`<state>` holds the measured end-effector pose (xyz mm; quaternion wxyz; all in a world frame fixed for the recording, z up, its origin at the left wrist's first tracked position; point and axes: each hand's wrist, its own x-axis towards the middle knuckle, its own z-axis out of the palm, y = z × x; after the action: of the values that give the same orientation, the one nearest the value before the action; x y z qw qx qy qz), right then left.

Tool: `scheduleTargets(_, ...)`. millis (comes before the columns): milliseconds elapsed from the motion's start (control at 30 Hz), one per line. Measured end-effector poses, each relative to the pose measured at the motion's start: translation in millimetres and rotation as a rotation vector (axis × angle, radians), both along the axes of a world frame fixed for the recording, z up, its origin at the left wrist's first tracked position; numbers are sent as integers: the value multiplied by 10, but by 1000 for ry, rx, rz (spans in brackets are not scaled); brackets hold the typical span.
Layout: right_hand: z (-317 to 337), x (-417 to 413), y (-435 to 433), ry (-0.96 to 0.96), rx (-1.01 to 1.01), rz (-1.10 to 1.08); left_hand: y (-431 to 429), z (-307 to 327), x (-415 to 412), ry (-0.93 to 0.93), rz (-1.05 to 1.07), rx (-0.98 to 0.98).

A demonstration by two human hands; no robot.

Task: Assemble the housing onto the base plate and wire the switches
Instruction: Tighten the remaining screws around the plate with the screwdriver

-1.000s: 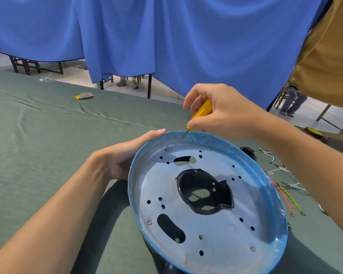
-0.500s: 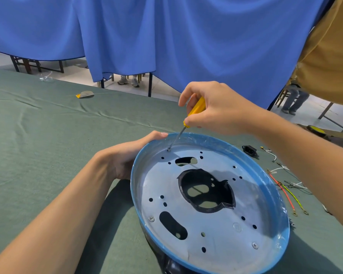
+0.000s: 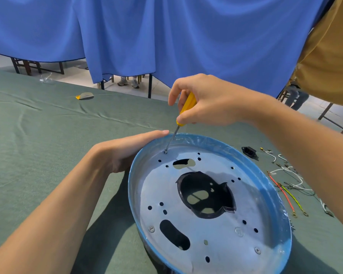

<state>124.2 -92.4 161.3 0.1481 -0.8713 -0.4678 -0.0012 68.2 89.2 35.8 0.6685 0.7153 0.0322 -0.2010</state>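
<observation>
- The right hand [image 3: 212, 101] is clamped on the yellow screwdriver [image 3: 186, 107], thumb and fingers curled round its handle.
- The screwdriver's long axis slants from that hand toward 7 o'clock, with the tip in a hole at the base plate's [image 3: 216, 224] 11 o'clock edge.
- The left hand [image 3: 127, 151], fingers straight, rests against the rim at 10 o'clock, its fingertips just beside the shaft.
- The plate lies at 6 o'clock from the right hand, and the black housing [image 3: 226, 196] shows through the middle opening.
- The wires [image 3: 283, 192] lie at the plate's 3 o'clock.

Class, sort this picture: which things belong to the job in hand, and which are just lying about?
Job in hand: base plate; black housing under it; yellow screwdriver in the right hand; left hand against the plate; wires; black socket.
Lying about: yellow-grey scrap; clear plastic scrap.
</observation>
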Motion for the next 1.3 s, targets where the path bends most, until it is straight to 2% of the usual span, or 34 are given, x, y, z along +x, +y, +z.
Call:
scheduleTargets(333, -90, 9, 143, 51, -37, 31, 37, 27, -42, 75, 27, 80)
scheduleTargets(500, -93, -13, 168, 42, -89, 43, -1, 90, -57, 0, 63, 462)
scheduleTargets(633, -78, -39, 189, 29, -110, 41, -25, 153, -67, -31, 93, 584)
scheduleTargets(700, -58, -54, 197, 19, -133, 43, -28, 160, -57, -112, 110, 590)
scheduleTargets(800, -49, -75, 200, 6, -148, 57, -45, 194, -58, -267, 160, 492)
scheduleTargets(900, -62, -70, 178, 5, -126, 59, -40, 257, -66, -348, 145, 451)
scheduleTargets(1000, -72, -44, 150, 49, -101, 49, -77, 324, -73, -403, 99, 592)
scheduleTargets(1167, -85, -30, 140, 74, -85, 61, -191, 367, -46, -412, 11, 969)
scheduleTargets(1300, -79, -50, 153, 63, -97, 70, -241, 402, -55, -396, -19, 1093)
